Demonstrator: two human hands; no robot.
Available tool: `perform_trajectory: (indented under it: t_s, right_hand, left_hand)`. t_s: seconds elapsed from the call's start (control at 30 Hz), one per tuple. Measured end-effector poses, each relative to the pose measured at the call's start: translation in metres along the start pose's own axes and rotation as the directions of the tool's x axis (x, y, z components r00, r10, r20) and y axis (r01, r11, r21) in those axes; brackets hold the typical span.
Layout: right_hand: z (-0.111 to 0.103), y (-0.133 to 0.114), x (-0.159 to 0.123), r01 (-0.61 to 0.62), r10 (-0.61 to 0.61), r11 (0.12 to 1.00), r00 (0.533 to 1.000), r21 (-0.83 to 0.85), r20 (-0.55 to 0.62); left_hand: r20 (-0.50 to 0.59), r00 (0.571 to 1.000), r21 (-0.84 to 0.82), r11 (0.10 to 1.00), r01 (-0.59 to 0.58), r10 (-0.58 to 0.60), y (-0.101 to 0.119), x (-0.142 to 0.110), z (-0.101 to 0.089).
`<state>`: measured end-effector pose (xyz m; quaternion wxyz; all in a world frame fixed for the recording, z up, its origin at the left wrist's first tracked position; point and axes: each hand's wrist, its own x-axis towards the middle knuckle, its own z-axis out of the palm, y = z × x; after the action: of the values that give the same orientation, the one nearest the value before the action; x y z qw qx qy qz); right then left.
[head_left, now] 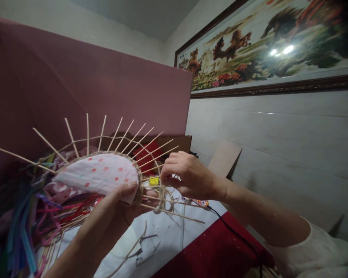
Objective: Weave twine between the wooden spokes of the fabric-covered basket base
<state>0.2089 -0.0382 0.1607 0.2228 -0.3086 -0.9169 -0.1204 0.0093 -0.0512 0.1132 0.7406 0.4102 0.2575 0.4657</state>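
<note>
My left hand [124,197] grips the lower right edge of a half-round, fabric-covered panel [104,173], white with small red prints. Its thumb lies on the cloth and the fingers are behind. Thin wooden sticks [87,133] fan out from the panel's curved, twine-wrapped rim. A strand of twine [101,136] runs across the sticks partway along their length. At the right-hand sticks, the fingers of my right hand [181,173] are curled and pinched near the twine; what exactly lies between them is hidden.
Colourful pipe cleaners [23,224] and loose sticks lie at the left. Twine scraps [142,235] rest on the white table covering [159,255]. A black cable [234,233] leads to a flower-patterned tool [201,202]. Behind stand a pink board [118,88] and a framed horse picture [229,50].
</note>
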Motion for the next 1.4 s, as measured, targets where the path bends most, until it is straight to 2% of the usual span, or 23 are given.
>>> perform_trajectory:
  t_s: [0.5, 0.63, 0.83, 1.4]
  right_hand:
    - [0.0011, -0.001, -0.0008, -0.022, 0.021, 0.999, 1.0, -0.025, -0.007]
    - [0.0016, -0.0004, -0.0005, -0.024, 0.024, 0.999, 1.0, -0.027, -0.007]
    - [0.0021, -0.0006, -0.0002, -0.038, 0.037, 0.998, 0.999, -0.043, -0.004]
    - [0.0013, -0.0027, -0.0024, -0.025, 0.025, 0.997, 1.0, -0.068, -0.002]
  left_hand:
    - [-0.005, 1.0, 0.011, 1.0, -0.016, 0.016, -0.0006, -0.0006, 0.0007]
    - [-0.023, 1.0, 0.038, 0.999, 0.012, -0.011, -0.0005, -0.0009, -0.001]
    - [0.036, 0.999, 0.062, 0.998, 0.006, -0.008, 0.0008, -0.0017, 0.003]
    - [-0.003, 1.0, 0.04, 0.999, 0.026, -0.026, -0.0003, -0.003, 0.0017]
